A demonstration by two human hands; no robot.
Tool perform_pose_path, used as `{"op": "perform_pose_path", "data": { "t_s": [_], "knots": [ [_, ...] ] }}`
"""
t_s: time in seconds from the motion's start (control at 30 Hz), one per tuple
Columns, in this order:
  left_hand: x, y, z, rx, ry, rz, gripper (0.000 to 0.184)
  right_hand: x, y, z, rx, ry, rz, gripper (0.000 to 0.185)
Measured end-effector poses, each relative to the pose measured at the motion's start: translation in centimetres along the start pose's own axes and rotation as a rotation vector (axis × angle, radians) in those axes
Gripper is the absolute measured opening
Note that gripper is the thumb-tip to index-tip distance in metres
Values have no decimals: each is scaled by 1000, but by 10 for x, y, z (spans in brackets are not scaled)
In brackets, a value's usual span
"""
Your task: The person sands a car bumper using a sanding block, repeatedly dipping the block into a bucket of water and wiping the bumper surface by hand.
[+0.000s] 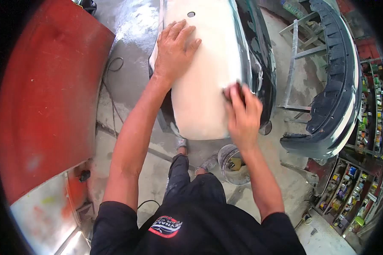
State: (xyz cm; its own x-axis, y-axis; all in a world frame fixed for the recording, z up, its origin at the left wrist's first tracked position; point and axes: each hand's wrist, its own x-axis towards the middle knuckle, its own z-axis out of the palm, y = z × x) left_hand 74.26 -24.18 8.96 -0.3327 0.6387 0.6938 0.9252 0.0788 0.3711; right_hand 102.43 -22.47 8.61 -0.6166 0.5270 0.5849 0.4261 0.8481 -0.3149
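Note:
A long cream-coated car body panel [202, 76] stretches out in front of me, with a small round hole near its far end. My left hand [174, 49] lies flat on its left side, fingers spread, holding nothing. Over on the right edge, my right hand [244, 112] grips a dark reddish-brown sanding pad [233, 91] pressed to the surface. Motion blurs the fingertips and pad, so its exact shape cannot be made out. Black and dark green bodywork [257, 46] runs along the panel's right side.
By my feet stands a bucket [235, 170] with a yellowish piece inside. A large red panel [51, 93] rises at left. To the right, a bumper [338, 85] rests by a metal stand [294, 59], beside shelves [349, 195] of cans. A cable [108, 80] trails on the floor.

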Motion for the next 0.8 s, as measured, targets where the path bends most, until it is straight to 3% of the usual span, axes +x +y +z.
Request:
{"op": "perform_pose_path", "data": {
  "t_s": [0.07,0.27,0.47,0.53,0.67,0.8],
  "knots": [
    [-4,-1,-1,8,7,-14,40,-35,-3,-6,27,-19,-11,51],
    [-2,2,-3,68,-7,41,38,116,21,44,3,92,12,40],
    [-2,-3,-1,36,13,21,39,-6,-5,-4,-15,-11,-13,48],
    [-3,-3,2,10,8,14,40,6,5,6,17,9,-31,48],
    [-2,1,-2,55,-3,39,40,116,26,42,11,67,-6,43],
    [-1,0,0,61,8,42,39,37,3,10,-5,28,7,50]
  ]
}}
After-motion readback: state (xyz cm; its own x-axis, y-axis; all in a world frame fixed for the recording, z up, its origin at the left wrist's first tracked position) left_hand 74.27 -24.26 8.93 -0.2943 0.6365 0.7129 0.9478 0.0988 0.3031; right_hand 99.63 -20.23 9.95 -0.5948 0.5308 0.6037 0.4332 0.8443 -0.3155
